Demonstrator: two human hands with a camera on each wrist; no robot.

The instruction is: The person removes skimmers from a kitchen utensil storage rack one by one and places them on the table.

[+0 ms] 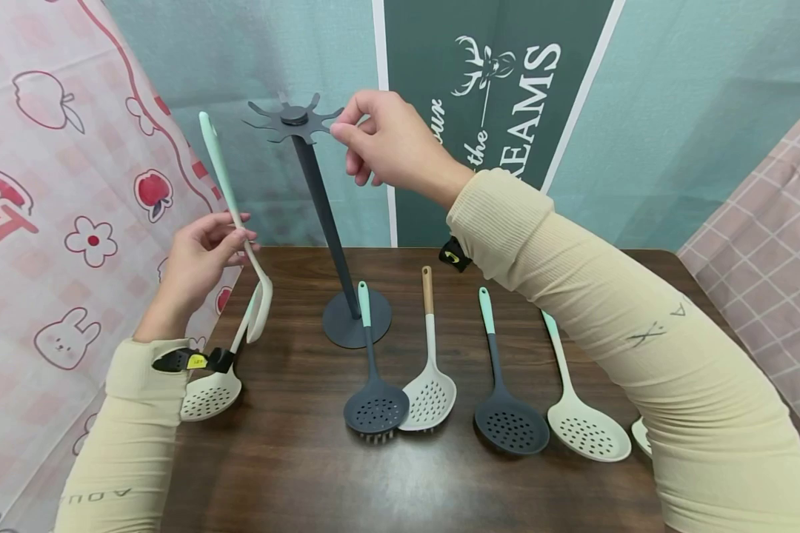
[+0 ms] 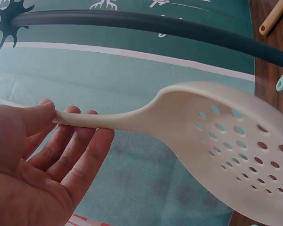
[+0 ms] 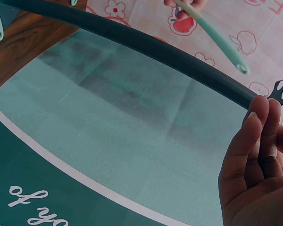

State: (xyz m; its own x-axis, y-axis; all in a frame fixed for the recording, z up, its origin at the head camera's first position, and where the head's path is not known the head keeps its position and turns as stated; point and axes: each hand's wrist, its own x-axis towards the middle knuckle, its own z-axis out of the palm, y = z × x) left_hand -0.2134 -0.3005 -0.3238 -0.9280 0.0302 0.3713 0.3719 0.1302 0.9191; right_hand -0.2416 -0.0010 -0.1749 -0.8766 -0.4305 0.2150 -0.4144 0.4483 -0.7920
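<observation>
My left hand holds a cream slotted skimmer by its neck, thumb on one side and fingers on the other. Its mint handle points up and its holed head hangs downward, clear of the table. To the right, a dark grey utensil stand rises from a round base, topped by a ring of hooked prongs. My right hand pinches the tip of one prong on the ring's right side, between thumb and forefinger. In the right wrist view the fingers partly hide that ring.
On the brown wooden table lie a dark skimmer, a white skimmer with wooden handle, another dark skimmer and cream ones. One cream skimmer lies beneath my left wrist. Curtains stand close behind and beside.
</observation>
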